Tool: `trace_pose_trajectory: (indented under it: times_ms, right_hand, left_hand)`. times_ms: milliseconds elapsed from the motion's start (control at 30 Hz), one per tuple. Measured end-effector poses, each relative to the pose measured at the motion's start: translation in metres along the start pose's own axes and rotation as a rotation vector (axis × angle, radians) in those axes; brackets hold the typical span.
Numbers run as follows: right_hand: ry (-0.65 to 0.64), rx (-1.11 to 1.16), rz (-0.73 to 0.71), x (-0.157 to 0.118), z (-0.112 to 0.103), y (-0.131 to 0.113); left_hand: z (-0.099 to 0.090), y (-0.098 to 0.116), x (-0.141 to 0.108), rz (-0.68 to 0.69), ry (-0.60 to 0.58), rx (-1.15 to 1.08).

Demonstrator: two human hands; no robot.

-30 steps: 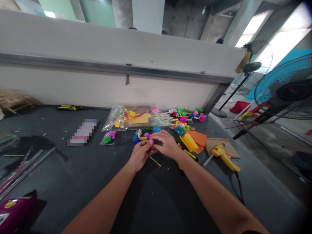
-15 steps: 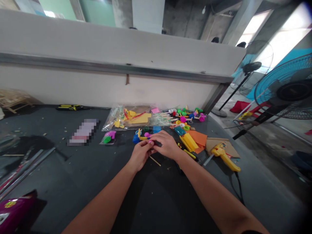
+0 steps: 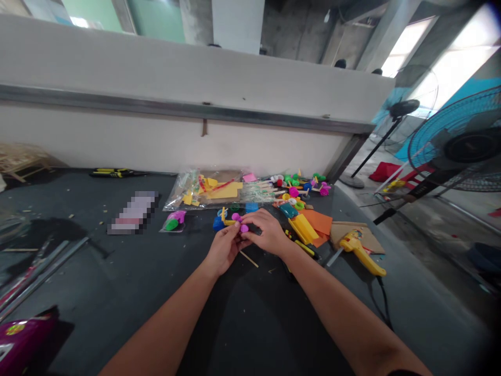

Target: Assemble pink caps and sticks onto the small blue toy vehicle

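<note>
Head view: midway across the desk (image 3: pixel 129 277), a small purple piece (image 3: pixel 245 228) is held in the narrow grip of left hand (image 3: pixel 222 249) and right hand (image 3: pixel 269 233) together! Should pressure be applied unevenly, it could be squeezed out and dropped by the wooden stick (image 3: pixel 249 259), just nearer.

The lower pink piece (image 3: pixel 244 228) now shows more fully; the left hand's (image 3: pixel 224 249) thumb seems shifted off it.

The single camera, worn on the person's head, looks forward and down from close above the flat dark-grey worktop (image 3: pixel 117 277), with the bare left hand (image 3: pixel 224 246) and bare right hand (image 3: pixel 269 233) near mid-view and a long off-white panel (image 3: pixel 148 138) facing it beyond.
</note>
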State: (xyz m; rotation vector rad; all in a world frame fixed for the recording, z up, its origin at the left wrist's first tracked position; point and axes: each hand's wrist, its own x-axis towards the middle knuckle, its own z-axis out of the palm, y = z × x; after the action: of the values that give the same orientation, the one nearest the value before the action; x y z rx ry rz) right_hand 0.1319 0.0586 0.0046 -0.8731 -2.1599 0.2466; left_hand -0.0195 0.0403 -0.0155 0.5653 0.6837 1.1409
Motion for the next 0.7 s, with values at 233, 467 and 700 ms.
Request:
trace_pose_trajectory:
  times_ms: [233,467,700]
  right_hand:
    - [0.010,0.027,0.036,-0.0012,-0.0007,-0.0007]
    - [0.043,0.079,0.027,-0.0013,-0.0003,0.0028]
    - [0.028,0.056,-0.012,0.0003,-0.0007,0.0027]
  left_hand:
    - [-0.0003,-0.0002,0.0003,0.010,0.009,-0.010]
    - [-0.0009,-0.0010,0.0015,0.012,0.003,-0.013]
    - [-0.0003,-0.0014,0.0005,0.022,-0.011,0.003]
